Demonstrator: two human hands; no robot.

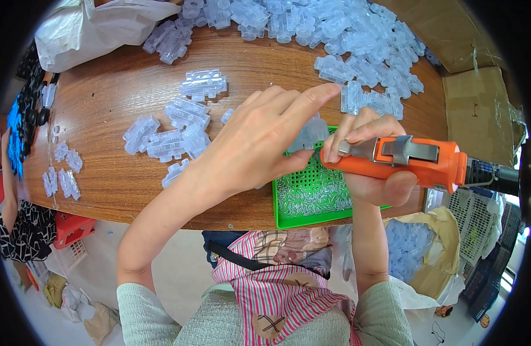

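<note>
My right hand (369, 153) is wrapped round an orange power screwdriver (418, 164), which lies nearly level with its nose toward my left hand. Between thumb and fingers, my left hand (257, 141) holds a translucent plastic part (310, 136) close to that nose. The index finger stretches out above the part, and the driver's tip is hidden behind my right fingers. Under both hands sits a green tray (311, 220) with many small silvery screws (311, 193) and a perforated plate.
A large heap of translucent parts (335, 26) covers the back right. Several loose parts (187, 112) lie left of my left hand. Cardboard (479, 109) stands along the right edge; a white bag (98, 34) lies back left. Another person's arm (10, 184) shows far left.
</note>
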